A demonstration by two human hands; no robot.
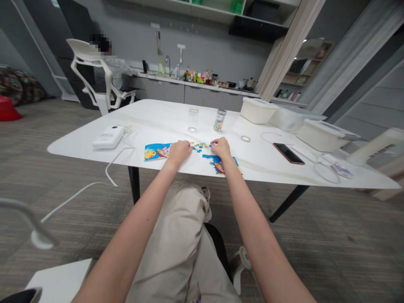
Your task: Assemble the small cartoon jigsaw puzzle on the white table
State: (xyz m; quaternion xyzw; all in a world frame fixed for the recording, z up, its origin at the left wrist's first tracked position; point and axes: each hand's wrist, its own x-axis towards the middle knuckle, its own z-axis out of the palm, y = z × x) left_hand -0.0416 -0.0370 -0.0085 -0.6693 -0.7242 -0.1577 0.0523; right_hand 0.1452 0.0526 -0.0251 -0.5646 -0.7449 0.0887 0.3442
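On the white table, loose jigsaw puzzle pieces (199, 147) in blue, yellow and white lie between my two hands. My left hand (180, 151) is closed at the left side of these pieces, over the right end of a blue picture sheet (154, 152) with a yellow shape on it. What its fingers hold, if anything, is hidden. My right hand (222, 149) pinches at the right edge of the loose pieces, with a small blue puzzle piece (210, 146) at its fingertips. Below its wrist lies a partly joined jigsaw puzzle (215, 161) with a jagged left edge.
Behind the pieces stand a clear jar (193, 119) and a printed canister (219, 120); a ring-shaped lid (245, 138) lies nearby. A phone (288, 153), cables and white bins (259, 110) are on the right. A white box-like device (109, 137) lies left. A person (116, 71) sits beyond.
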